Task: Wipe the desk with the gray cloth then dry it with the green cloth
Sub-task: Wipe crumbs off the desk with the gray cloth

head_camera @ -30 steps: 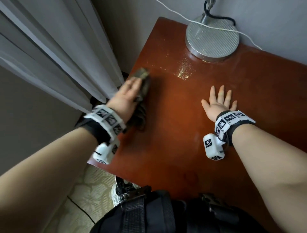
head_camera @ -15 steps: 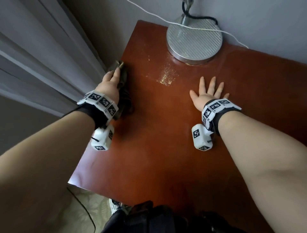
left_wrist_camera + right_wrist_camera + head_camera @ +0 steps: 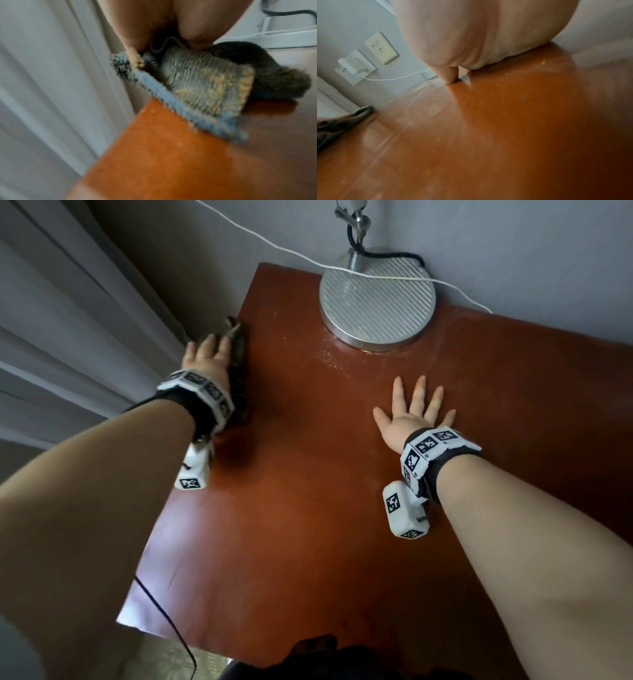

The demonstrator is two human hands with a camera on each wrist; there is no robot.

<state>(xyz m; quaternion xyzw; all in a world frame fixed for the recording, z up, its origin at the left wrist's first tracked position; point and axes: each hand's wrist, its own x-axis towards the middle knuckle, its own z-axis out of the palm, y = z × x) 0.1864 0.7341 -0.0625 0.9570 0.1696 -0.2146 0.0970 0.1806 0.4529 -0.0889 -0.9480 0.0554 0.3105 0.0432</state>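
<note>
The gray cloth (image 3: 236, 337) lies bunched at the left edge of the red-brown desk (image 3: 308, 508). My left hand (image 3: 209, 361) presses on top of it with fingers stretched forward. In the left wrist view the gray cloth (image 3: 205, 81) overhangs the desk (image 3: 171, 155) edge under my left hand (image 3: 154, 27), and a folded corner carries yellowish crumbs. My right hand (image 3: 411, 412) lies flat on the desk, fingers spread, holding nothing. In the right wrist view my right hand (image 3: 471, 33) rests on the glossy desk (image 3: 488, 135), with the gray cloth (image 3: 351, 119) far left. No green cloth is in view.
A round metal lamp base (image 3: 376, 302) stands at the desk's back edge with a white cable (image 3: 274, 248) across it. Faint specks (image 3: 329, 357) glint in front of it. A gray curtain (image 3: 68, 337) hangs close on the left. A wall socket (image 3: 354, 67) holds a charger.
My left hand has slid the gray cloth leftward to the desk's left edge. The glittering patch near the lamp base looks fainter. My right hand stays flat in place.
</note>
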